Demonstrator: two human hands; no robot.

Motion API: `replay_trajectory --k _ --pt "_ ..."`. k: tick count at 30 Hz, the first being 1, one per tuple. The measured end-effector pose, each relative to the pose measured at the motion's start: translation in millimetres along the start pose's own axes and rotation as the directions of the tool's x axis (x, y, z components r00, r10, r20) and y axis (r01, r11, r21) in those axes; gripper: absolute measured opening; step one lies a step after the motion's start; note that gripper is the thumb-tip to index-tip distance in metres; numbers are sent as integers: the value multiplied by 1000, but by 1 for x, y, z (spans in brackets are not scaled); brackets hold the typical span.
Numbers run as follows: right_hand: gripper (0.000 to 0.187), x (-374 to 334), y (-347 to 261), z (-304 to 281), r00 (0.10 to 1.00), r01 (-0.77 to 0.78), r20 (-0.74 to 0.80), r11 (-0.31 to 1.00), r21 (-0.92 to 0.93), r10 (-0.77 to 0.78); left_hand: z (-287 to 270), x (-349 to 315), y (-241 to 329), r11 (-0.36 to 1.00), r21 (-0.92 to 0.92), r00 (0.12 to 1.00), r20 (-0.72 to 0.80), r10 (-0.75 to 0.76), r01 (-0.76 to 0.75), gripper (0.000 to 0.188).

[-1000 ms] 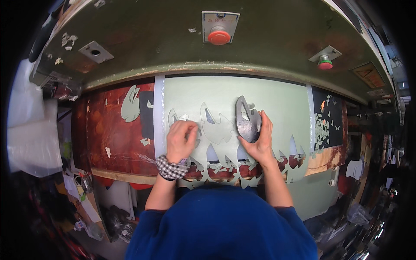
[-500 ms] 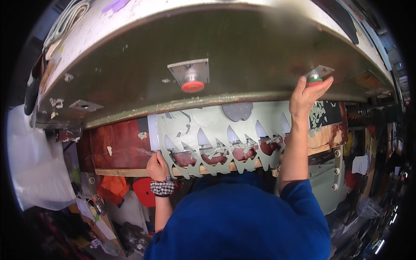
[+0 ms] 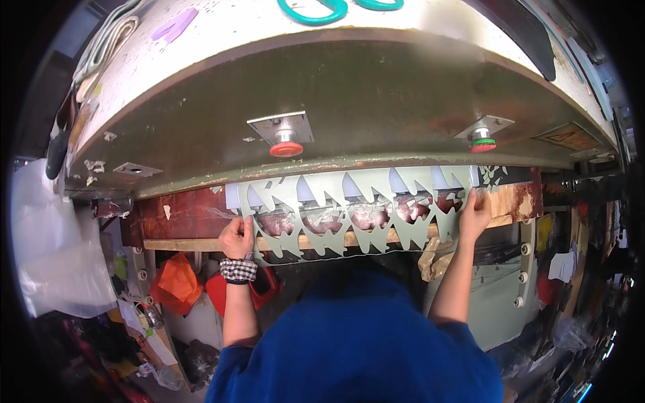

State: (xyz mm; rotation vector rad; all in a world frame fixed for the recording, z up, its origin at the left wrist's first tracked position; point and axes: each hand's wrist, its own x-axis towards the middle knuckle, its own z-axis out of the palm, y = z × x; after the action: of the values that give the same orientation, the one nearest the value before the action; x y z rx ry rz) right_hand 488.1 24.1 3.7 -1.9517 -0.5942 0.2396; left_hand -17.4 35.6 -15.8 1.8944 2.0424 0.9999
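pinched between thumb and fingers of my left hand (image 3: 236,235) and right hand (image 3: 476,213) are opposite sides of the pale green cut-out sheet (image 3: 373,180), lying across a reddish board (image 3: 178,213), partly hidden by the dark green beam (image 3: 376,94).

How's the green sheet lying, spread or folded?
Spread, where visible: the sheet spans from left hand to right hand, board showing through its cutouts. Cannot tell behind the machine.

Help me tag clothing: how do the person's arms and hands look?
Short blue sleeves; bare left hand and right hand. A gathered black-and-white checked band circles the left wrist; the right wrist is bare.
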Motion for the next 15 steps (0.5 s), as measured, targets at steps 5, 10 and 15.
replay_trajectory --k 5,10,15 --pt "26 -1 70 -14 980 157 125 988 -3 -156 8 -20 -16 998 -21 998 1 -66 66 20" --pt "22 -46 67 -63 987 119 106 993 -10 -118 -7 -72 -32 994 -97 998 -21 -51 48 29" --pt "57 -79 4 -47 928 368 12 909 -198 -373 -19 -99 -31 982 -131 990 14 -137 138 29"
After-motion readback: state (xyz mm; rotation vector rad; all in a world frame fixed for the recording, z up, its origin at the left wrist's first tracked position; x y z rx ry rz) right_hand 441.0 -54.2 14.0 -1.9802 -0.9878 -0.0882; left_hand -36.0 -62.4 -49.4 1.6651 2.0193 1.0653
